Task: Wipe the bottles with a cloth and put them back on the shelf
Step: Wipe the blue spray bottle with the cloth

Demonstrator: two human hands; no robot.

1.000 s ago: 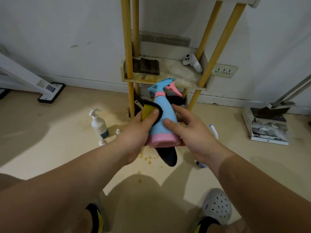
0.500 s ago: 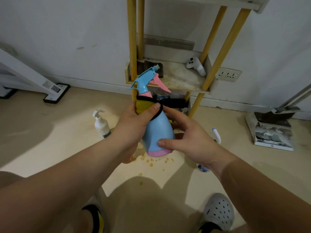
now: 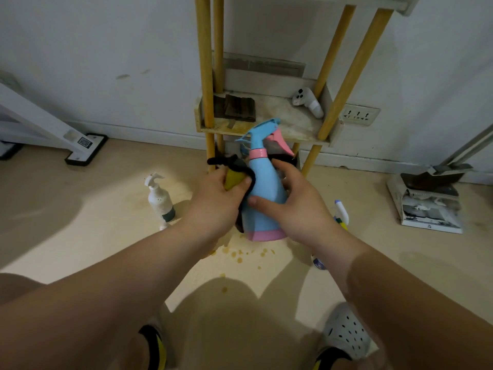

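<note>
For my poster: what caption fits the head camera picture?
Left hand presses a yellow-and-black cloth against the blue spray bottle that the right hand holds.

From what I see, the spray bottle (image 3: 262,198) is upright again, vs leaning left 0.5 s ago. Cloth (image 3: 234,178) in L hand (image 3: 216,201) slid from neck to body; R hand (image 3: 296,206) thumb moved up.
</note>
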